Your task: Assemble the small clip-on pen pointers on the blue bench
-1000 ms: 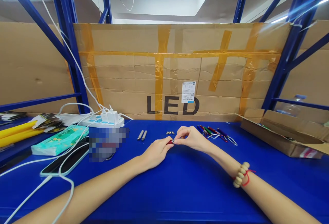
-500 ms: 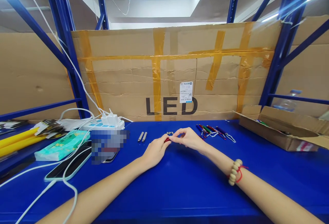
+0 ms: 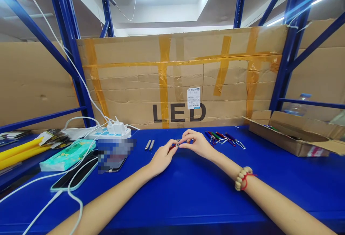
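Observation:
My left hand (image 3: 161,160) is closed on a small red tube (image 3: 171,149), most of which the fingers cover. A small shiny silver piece (image 3: 177,144) shows at the end of the tube, pinched in the fingertips of my right hand (image 3: 198,144). Both hands meet just above the blue tabletop, their fingertips almost touching. Left of them lie two short silver cylinders (image 3: 150,145), side by side. To the right, several coloured metal tubes with carabiner clips (image 3: 223,138) lie in a loose group. Small silver bits behind my fingers are partly hidden.
An open cardboard box (image 3: 291,143) stands at right. At left are a white power strip (image 3: 118,131) with cables, a green tissue pack (image 3: 67,156), a phone (image 3: 75,175) and yellow rolls (image 3: 21,150). A large cardboard panel (image 3: 129,95) closes off the back.
The silver piece now shows between my fingertips at the red tube's end. The red tube has tilted and is more covered by my left hand. The camera view has shifted slightly.

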The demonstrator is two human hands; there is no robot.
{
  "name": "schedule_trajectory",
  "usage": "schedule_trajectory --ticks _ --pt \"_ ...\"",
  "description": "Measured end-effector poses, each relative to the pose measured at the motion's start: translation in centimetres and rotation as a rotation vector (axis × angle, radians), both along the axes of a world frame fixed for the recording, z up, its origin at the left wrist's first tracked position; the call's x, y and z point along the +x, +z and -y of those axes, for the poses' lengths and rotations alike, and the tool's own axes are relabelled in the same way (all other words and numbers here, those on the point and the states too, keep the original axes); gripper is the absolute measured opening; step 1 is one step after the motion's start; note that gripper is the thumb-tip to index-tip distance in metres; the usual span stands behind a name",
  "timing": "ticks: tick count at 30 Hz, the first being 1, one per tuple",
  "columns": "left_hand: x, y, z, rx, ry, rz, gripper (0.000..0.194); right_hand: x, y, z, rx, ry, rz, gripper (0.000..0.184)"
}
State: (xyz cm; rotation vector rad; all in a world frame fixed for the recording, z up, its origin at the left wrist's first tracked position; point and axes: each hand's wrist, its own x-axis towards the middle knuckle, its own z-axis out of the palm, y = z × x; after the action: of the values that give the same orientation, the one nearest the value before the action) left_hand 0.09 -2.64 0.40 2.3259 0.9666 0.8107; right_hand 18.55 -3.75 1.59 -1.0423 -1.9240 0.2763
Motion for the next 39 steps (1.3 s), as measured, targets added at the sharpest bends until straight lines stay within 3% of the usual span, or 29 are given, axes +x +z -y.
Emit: schedule_trajectory --ticks 5,15,24,31,39 --pt "0.0 0.0 -0.1 -0.043 -0.123 0.061 0.025 0.7 0.0 0.0 0.118 0.021 0.168 0.026" --pt "0.0 -0.2 -0.5 -0.110 -0.236 0.107 0.027 0.7 0.6 0.5 0.092 0.055 0.229 0.023" --pt "-0.1 -0.3 0.0 -0.033 -0.235 0.026 0.024 0.7 0.2 0.7 0.057 0.031 0.249 0.016" --pt "-0.2 -0.6 -0.3 0.063 -0.244 -0.009 0.023 0.6 0.2 0.7 -0.011 0.064 0.218 0.030" --pt "-0.5 -0.4 -0.5 0.105 -0.140 -0.059 0.019 0.2 -0.5 0.2 0.016 0.036 0.170 0.039"
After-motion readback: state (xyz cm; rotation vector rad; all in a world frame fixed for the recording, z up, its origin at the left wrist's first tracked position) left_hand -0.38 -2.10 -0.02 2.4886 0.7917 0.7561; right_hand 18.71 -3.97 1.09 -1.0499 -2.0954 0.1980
